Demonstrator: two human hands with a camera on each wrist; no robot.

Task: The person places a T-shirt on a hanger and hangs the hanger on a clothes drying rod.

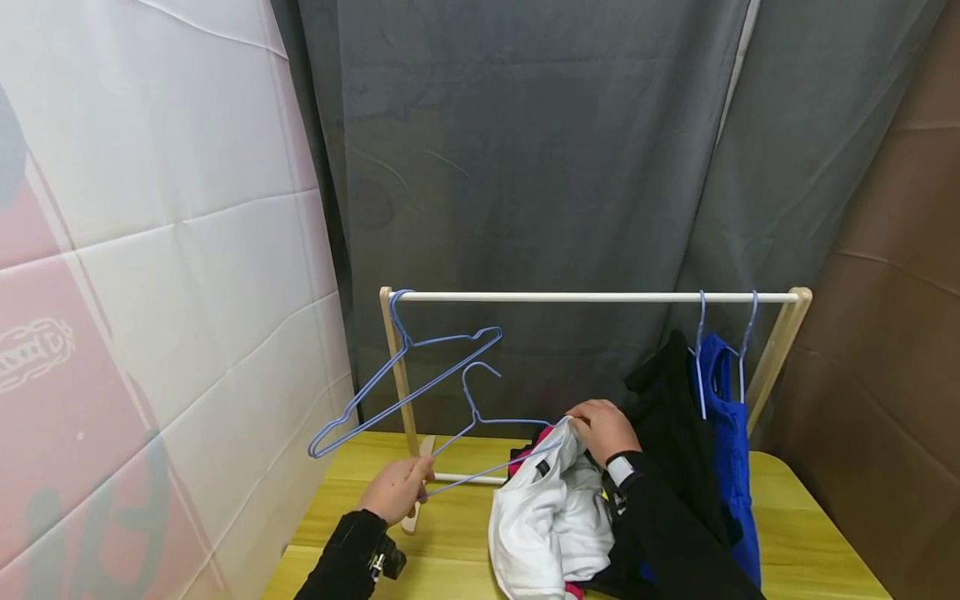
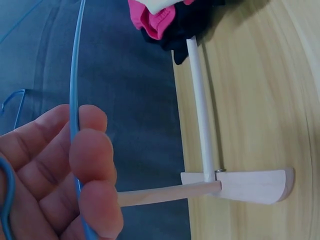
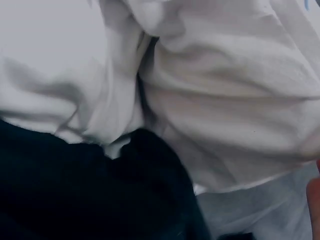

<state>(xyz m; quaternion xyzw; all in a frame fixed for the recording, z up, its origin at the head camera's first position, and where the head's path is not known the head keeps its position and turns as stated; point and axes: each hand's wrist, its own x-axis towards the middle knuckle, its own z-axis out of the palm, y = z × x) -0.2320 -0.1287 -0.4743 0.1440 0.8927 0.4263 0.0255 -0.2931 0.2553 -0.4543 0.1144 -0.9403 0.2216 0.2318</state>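
A blue wire clothes hanger point(image 1: 474, 419) is gripped at its left end by my left hand point(image 1: 397, 490). In the left wrist view the fingers of that hand point(image 2: 92, 165) curl round the hanger's wire point(image 2: 74, 75). The hanger's right end reaches into the neck area of a white garment point(image 1: 551, 525) with a small black label. My right hand point(image 1: 606, 429) pinches the garment's upper edge at that end. White cloth point(image 3: 235, 100) fills most of the right wrist view, with a fingertip point(image 3: 314, 200) at its right edge.
A clothes rack with a white rail point(image 1: 585, 297) stands on the wooden table point(image 1: 457, 567). Blue hangers point(image 1: 360, 407) hang at the rail's left end; a black garment point(image 1: 671, 442) and a blue garment point(image 1: 733, 467) hang at the right. Pink cloth point(image 2: 155, 22) lies behind the white garment.
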